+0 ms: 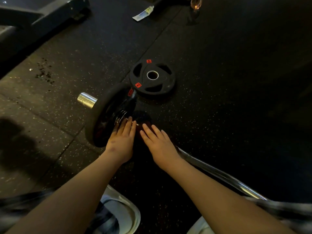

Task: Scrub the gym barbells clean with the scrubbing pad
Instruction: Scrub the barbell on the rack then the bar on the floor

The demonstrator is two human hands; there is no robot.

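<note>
Setting: a dim gym with a black speckled rubber floor (pixel 211 107), seen from above by the person who is crouching there.
Barbell: the barbell (pixel 219 174) lies on the floor, running from the upper left down to the lower right, and its shiny end (pixel 87 99) sticks out at the left.
Plate on the bar: a black weight plate (pixel 101 119) stands upright on the bar near that shiny end, with a coiled spring clip (pixel 120 116) just inside it.
Left hand: the left hand (pixel 120 142) is flat and relaxed with straight fingers, gripping nothing, and its fingertips reach the spring clip.
Right hand: the right hand (pixel 158 144) is also flat with straight fingers and holds nothing, just beside the left hand and over the bar.
Possible pad: a dark round shape (pixel 142 116) lies just past the fingertips; it may be the scrubbing pad, but the light is too poor to tell.
Loose plate: a second black plate (pixel 152 80) with red labels lies flat on the floor, just beyond the bar.
Feet: pale shoes (pixel 123 211) show at the bottom edge.
Further off: a scrap of paper (pixel 143 13) lies at the top, dark crumbs (pixel 44 71) lie at the left, and a machine base (pixel 50 16) sits in the upper left corner.
</note>
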